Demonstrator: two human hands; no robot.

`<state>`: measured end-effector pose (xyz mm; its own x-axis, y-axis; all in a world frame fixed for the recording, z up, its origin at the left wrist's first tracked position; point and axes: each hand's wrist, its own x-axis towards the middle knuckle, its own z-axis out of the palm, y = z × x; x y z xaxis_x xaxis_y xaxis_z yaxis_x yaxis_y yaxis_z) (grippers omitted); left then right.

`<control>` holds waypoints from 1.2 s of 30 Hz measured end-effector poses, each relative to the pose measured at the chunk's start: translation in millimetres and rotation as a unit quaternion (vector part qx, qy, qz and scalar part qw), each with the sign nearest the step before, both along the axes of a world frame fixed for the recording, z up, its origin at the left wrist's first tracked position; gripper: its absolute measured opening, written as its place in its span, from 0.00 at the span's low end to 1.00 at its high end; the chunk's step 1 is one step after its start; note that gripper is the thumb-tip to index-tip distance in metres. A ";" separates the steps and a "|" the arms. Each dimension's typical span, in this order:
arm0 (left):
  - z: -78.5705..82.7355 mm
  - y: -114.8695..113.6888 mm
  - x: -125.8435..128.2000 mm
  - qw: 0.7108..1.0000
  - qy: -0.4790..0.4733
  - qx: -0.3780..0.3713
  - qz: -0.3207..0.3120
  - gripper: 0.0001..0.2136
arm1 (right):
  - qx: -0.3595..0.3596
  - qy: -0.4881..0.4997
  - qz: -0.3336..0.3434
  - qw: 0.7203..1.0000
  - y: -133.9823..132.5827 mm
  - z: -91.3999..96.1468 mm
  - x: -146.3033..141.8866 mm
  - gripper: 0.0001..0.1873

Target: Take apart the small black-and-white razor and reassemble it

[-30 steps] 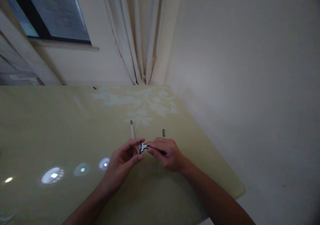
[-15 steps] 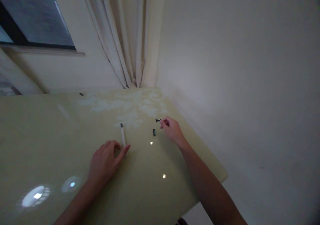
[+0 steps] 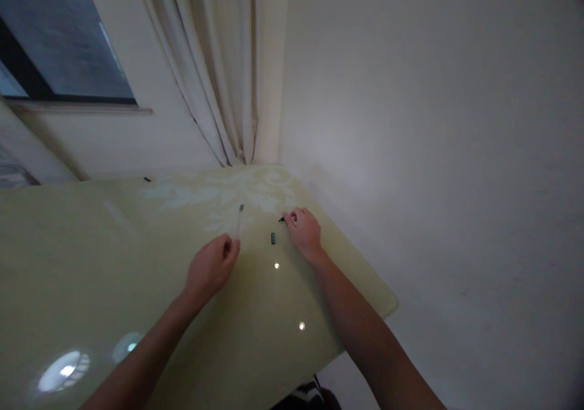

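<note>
My left hand (image 3: 212, 264) is closed around the lower end of a slim white stick with a dark tip (image 3: 241, 207). The stick points away from me, and its shaft is blurred. Over the right part of the table, my right hand (image 3: 303, 230) pinches a small black piece (image 3: 281, 219) that juts out left of the fingertips. Most of that piece is hidden by the fingers, so its kind is unclear. Between the hands, a small dark rectangular piece (image 3: 273, 238) with a bluish-green face lies on the tabletop, touched by neither hand.
The glossy yellow-green table (image 3: 114, 264) has a pale floral pattern and a rounded right corner. Another small dark piece (image 3: 146, 179) lies at its far edge. Beyond are a beige curtain (image 3: 228, 81), a window (image 3: 86, 39) and a plain wall (image 3: 410, 142) on the right.
My left hand has closed on the white stick and moved up and right, tilting the stick rightward. The black piece in my right hand has turned, and its white part no longer shows.
</note>
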<state>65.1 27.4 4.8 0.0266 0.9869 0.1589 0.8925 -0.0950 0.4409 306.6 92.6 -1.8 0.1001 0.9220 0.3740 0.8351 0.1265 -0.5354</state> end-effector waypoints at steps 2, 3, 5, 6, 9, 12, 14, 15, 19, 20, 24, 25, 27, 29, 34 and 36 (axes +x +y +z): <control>2.8 7.6 27.9 0.997 -0.047 0.043 -0.051 0.17 | 0.009 0.113 0.109 0.988 -3.6 3.4 -7.8 0.25; 3.2 12.5 41.1 0.992 -0.071 0.056 -0.090 0.17 | -0.002 0.172 0.168 0.971 -4.6 3.9 -11.8 0.26; 1.5 24.6 60.3 0.973 -0.115 0.075 -0.183 0.16 | -0.013 0.267 0.239 0.933 -4.1 2.3 -17.2 0.26; -0.6 31.6 64.9 0.967 -0.125 0.077 -0.210 0.17 | -0.006 0.304 0.240 0.922 -2.5 0.6 -17.8 0.25; -11.4 52.5 60.7 0.980 -0.094 0.056 -0.164 0.16 | 0.029 0.388 0.172 0.905 4.6 -5.6 -12.3 0.25; -23.6 65.7 48.1 0.991 -0.030 0.013 -0.130 0.23 | 0.023 0.420 0.152 0.895 9.4 -9.9 -6.4 0.24; -28.5 68.2 45.5 0.991 -0.013 -0.010 -0.133 0.20 | 0.009 0.424 0.168 0.890 9.9 -11.9 -7.2 0.24; -29.6 68.1 46.5 0.991 -0.013 -0.017 -0.133 0.17 | 0.005 0.423 0.174 0.889 9.7 -12.8 -8.8 0.24; -27.7 67.2 57.9 0.992 -0.012 -0.028 -0.123 0.18 | 0.019 0.406 0.175 0.897 9.5 -17.7 -15.7 0.24; -26.7 67.6 60.5 0.992 -0.010 -0.030 -0.125 0.19 | 0.027 0.402 0.169 0.900 9.7 -18.9 -16.3 0.24; -26.9 68.6 62.1 0.990 -0.014 -0.029 -0.139 0.16 | 0.054 0.371 0.144 0.916 8.6 -21.4 -14.0 0.24; -28.5 67.5 59.1 0.990 -0.018 -0.024 -0.140 0.15 | 0.057 0.360 0.140 0.921 7.4 -21.3 -13.6 0.25; -33.3 62.5 48.0 0.989 -0.044 0.008 -0.143 0.13 | 0.057 0.340 0.142 0.928 3.7 -20.6 -14.9 0.25; -38.5 53.4 30.4 0.981 -0.096 0.070 -0.150 0.13 | 0.040 0.323 0.174 0.929 -1.6 -19.9 -21.0 0.26; -39.3 12.9 -22.0 0.954 -0.159 0.214 -0.141 0.15 | -0.084 0.338 0.269 0.898 -23.1 -21.0 -54.7 0.24; -34.9 -4.7 -35.3 0.948 -0.151 0.252 -0.123 0.17 | -0.133 0.373 0.278 0.875 -34.1 -20.7 -67.8 0.23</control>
<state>29.8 22.7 -30.0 0.1250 0.7532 0.6458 0.6567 -0.5507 0.5152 238.8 58.5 -22.5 -0.2668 0.9505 0.1595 0.0901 0.1894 -0.9778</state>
